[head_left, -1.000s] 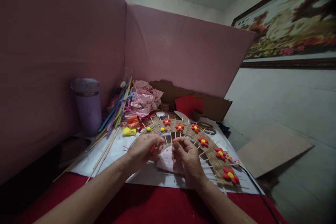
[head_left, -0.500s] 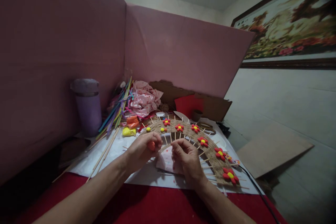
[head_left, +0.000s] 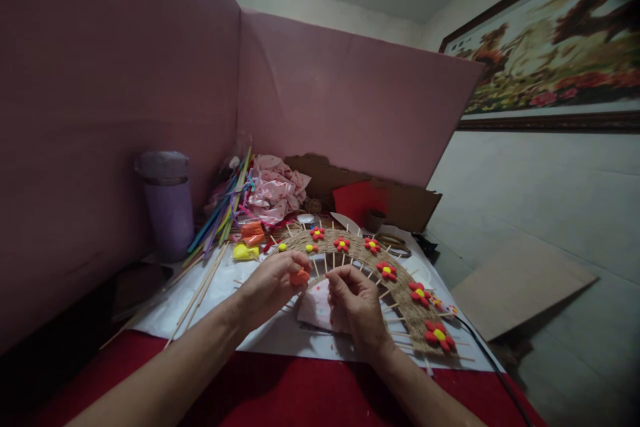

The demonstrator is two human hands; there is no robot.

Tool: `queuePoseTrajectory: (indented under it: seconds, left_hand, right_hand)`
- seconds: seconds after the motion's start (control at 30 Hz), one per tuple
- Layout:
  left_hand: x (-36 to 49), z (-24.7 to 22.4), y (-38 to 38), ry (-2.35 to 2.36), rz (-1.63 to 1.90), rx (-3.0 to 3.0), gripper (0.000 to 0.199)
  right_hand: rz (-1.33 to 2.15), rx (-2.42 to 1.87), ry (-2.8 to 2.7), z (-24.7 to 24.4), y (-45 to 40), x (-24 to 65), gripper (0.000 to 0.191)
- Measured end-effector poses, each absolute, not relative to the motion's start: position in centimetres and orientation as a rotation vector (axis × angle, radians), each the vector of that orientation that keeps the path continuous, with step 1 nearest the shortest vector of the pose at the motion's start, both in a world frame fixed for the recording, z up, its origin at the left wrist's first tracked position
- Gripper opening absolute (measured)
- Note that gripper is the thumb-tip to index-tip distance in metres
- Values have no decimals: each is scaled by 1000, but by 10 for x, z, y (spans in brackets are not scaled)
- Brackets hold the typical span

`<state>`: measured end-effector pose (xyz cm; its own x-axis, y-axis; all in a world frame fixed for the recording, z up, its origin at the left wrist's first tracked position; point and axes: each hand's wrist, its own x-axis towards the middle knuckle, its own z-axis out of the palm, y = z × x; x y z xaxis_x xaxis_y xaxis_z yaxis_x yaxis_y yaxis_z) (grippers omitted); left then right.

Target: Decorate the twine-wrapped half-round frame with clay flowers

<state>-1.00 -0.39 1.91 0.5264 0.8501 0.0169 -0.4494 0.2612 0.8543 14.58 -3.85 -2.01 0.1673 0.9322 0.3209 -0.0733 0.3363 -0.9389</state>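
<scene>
In my left hand [head_left: 280,273] is a lump of orange modelling clay [head_left: 299,277], held between thumb and fingers. My right hand [head_left: 356,293] is pinched closed beside it; whatever its fingertips hold is too small to make out. Both hands are over the inner side of an arch wound with brown twine [head_left: 400,293], with thin sticks poking out along both edges. Red clay flowers with yellow centres, such as this flower [head_left: 387,271], sit along the arch. On its left part are yellow dots [head_left: 283,247]. Behind my right hand lies pink-dotted white fabric [head_left: 320,303].
Packets of orange clay [head_left: 253,233] and yellow clay [head_left: 246,252] lie at the left, near loose sticks [head_left: 203,290] and coloured pipe cleaners [head_left: 233,203]. A purple tumbler [head_left: 169,213] stands farther left. Scissors [head_left: 395,245] lie behind the arch; a black cable [head_left: 493,360] runs at the right.
My left hand has turned a little and its fingers have shifted, so more of the orange clay shows. My right hand has barely moved.
</scene>
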Motion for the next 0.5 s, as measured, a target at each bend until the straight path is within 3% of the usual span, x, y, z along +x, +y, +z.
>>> queuePoseTrajectory:
  seconds: [0.5]
  left_hand:
    - [-10, 15, -2, 584, 931, 1016, 12]
  right_hand:
    - [815, -958, -1266, -20, -42, 145, 24]
